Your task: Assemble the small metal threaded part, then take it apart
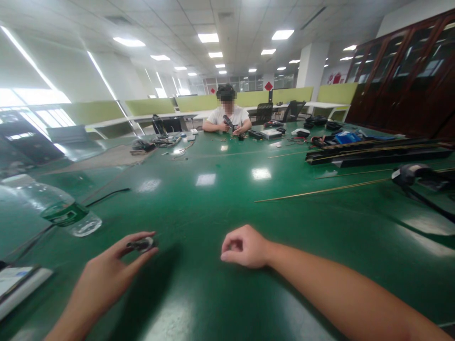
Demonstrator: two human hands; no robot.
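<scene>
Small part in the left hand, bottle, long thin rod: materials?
The small part: dark with a bright glint, probably metal; too blurred for more.
The bottle: clear plastic, see-through with a green label.
The rod: brass-coloured, likely metal, thin and straight.

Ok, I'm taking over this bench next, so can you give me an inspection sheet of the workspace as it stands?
Surface: glossy green table top, reflecting ceiling lights.
Job's things: small dark metal part, pinched between fingers.
Clutter: clear plastic water bottle with green label at left; thin brass-coloured rods and long black rails at right; white-edged flat pad at near left.
Hands: left hand shut on the part; right hand curled into a fist, contents hidden.
Cables: thin black cable beside the bottle.
Surroundings: seated person in a white shirt opposite; dark wooden cabinets at right.
</scene>
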